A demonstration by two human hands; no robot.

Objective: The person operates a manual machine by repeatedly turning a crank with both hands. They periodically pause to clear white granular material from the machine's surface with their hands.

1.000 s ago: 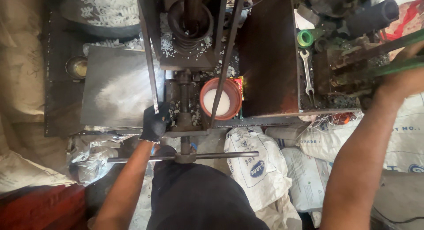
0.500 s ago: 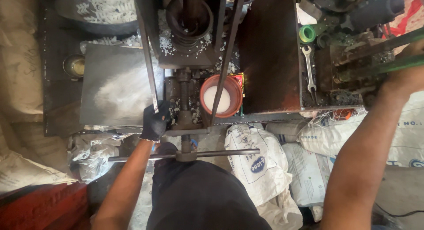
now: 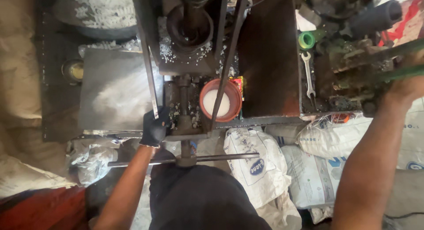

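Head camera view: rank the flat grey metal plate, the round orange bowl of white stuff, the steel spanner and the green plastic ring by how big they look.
1. Flat grey metal plate
2. Round orange bowl
3. Steel spanner, long but thin
4. Green plastic ring

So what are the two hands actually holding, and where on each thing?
The gloved left hand grips the machine by its front edge. The right hand rests on a green lever near its end; a closed grip cannot be told.
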